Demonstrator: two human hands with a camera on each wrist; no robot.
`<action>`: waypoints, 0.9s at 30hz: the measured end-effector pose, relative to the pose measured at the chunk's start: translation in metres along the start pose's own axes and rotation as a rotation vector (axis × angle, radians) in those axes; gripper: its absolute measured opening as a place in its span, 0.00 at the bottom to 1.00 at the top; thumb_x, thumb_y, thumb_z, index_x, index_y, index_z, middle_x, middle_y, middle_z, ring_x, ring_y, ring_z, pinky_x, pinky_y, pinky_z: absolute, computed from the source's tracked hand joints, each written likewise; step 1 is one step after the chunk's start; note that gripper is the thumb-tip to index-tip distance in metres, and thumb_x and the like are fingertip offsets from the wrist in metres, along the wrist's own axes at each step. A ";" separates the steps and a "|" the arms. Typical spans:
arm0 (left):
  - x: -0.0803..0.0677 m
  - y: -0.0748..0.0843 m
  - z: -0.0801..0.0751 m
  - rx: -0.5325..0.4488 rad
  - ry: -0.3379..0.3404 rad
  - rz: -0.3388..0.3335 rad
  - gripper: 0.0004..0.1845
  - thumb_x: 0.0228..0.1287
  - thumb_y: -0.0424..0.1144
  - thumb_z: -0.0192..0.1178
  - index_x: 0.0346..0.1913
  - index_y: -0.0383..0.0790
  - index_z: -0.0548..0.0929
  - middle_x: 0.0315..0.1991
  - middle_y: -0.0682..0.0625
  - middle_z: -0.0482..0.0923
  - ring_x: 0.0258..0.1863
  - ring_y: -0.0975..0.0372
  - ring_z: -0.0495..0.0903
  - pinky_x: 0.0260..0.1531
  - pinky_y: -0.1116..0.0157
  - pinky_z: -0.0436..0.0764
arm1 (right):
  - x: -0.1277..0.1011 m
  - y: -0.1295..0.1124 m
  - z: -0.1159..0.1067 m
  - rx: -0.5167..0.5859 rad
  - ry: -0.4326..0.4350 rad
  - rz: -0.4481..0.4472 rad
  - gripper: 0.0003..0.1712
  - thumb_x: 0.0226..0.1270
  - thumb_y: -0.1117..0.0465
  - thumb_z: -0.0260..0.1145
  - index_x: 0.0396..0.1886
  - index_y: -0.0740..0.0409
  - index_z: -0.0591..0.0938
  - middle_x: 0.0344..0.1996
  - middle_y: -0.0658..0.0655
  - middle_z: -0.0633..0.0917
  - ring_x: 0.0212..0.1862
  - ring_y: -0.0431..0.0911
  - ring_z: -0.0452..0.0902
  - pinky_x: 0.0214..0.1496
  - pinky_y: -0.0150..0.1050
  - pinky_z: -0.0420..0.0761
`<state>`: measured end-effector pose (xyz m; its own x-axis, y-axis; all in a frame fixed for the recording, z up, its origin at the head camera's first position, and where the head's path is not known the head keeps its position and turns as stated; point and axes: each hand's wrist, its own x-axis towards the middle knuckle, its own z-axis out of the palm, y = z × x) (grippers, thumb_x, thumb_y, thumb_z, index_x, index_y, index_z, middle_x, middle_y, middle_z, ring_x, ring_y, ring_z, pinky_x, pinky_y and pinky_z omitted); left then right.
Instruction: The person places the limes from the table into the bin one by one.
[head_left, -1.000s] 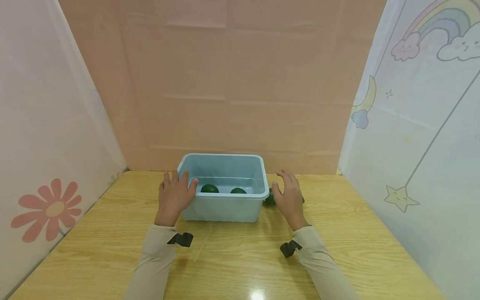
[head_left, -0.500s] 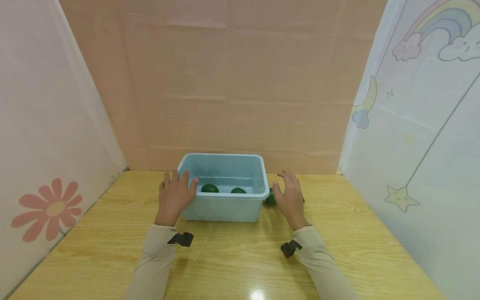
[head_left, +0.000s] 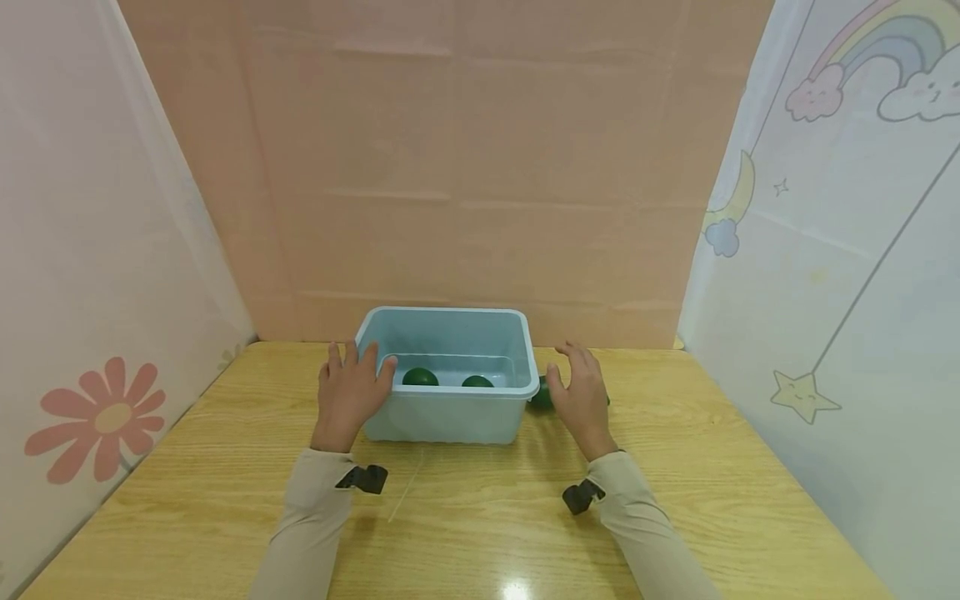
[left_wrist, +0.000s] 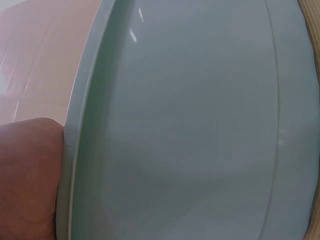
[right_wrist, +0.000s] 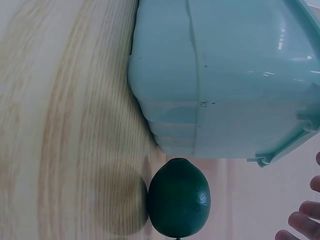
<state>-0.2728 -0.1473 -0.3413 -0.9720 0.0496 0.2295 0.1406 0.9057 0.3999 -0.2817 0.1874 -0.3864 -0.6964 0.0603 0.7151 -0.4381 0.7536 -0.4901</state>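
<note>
Pale blue tub [head_left: 450, 408] standing near the tabletop's [head_left: 480, 517] far edge, about midway between its left and right edges, open side up. Two limes [head_left: 419, 377] lying on the tub floor, side by side, apart from each other.

Left hand [head_left: 347, 397] laid flat against the tub's left wall, fingers straight, thumb hooked over the near-left corner of the rim; grip not closed round anything. Seen from the left wrist, only the tub wall [left_wrist: 185, 125] filling the view and a bit of thumb pressed to the rim.

Right hand [head_left: 580, 398] hovering just off the tub's right wall, fingers spread and gently bent, grip apart and holding nothing. Third lime [head_left: 539, 397] resting on the tabletop just beside the tub's right wall, under the thumb side of that hand; mostly hidden from the head, so contact between thumb and fruit cannot be told. From the right wrist, lime [right_wrist: 179, 204] plainly clear of the fingers [right_wrist: 301, 220], sitting close to the tub's corner [right_wrist: 220, 90] with a narrow gap, casting a shadow on the wood.

Beige sleeves [head_left: 313, 508] reaching in from the near edge, a black clip [head_left: 362, 478] at each wrist. Peach backdrop behind the far edge; white curtain with a red flower [head_left: 93, 418] along the left edge, one with a rainbow [head_left: 877, 50], a moon and a star [head_left: 801, 397] along the right.
</note>
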 end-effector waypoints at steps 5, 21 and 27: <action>0.001 -0.001 0.001 -0.014 -0.006 0.003 0.33 0.80 0.53 0.39 0.75 0.31 0.63 0.75 0.25 0.47 0.75 0.30 0.36 0.67 0.33 0.49 | 0.000 0.000 -0.001 -0.005 -0.016 0.023 0.18 0.72 0.64 0.62 0.57 0.69 0.79 0.62 0.70 0.76 0.66 0.64 0.69 0.64 0.62 0.71; 0.000 0.000 0.001 -0.006 -0.007 0.003 0.33 0.80 0.53 0.39 0.75 0.32 0.62 0.75 0.24 0.46 0.75 0.30 0.36 0.68 0.33 0.49 | -0.001 0.004 0.001 -0.013 0.028 0.002 0.18 0.69 0.65 0.64 0.56 0.70 0.80 0.60 0.71 0.77 0.64 0.65 0.71 0.60 0.63 0.74; 0.000 0.000 0.001 -0.006 0.001 0.007 0.33 0.80 0.53 0.39 0.75 0.31 0.62 0.75 0.24 0.46 0.74 0.30 0.36 0.67 0.33 0.49 | -0.001 0.004 0.000 -0.017 0.034 0.005 0.18 0.69 0.65 0.64 0.55 0.69 0.80 0.61 0.70 0.77 0.64 0.65 0.71 0.60 0.63 0.74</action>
<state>-0.2728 -0.1469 -0.3425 -0.9708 0.0552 0.2333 0.1484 0.9026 0.4040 -0.2827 0.1902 -0.3894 -0.6788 0.0864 0.7293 -0.4247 0.7640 -0.4858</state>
